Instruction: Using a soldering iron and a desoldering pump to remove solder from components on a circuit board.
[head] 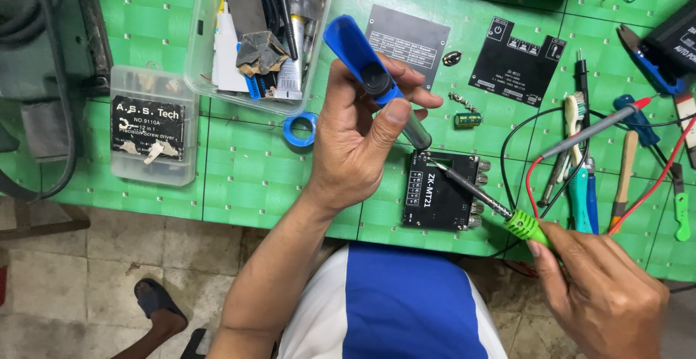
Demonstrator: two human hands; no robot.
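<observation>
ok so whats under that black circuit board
The black circuit board lies flat on the green mat; nothing else shows beneath it, and its underside is hidden.

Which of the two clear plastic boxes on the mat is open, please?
The larger box, lidless and crammed with tools; the smaller box to its left is shut under a labelled lid.

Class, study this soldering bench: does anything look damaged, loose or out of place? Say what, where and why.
The label on the clear plastic screwdriver case, at the left of the green mat, is torn and peeling. A green capacitor and small screws lie loose above the black circuit board, beside the left hand.
</observation>
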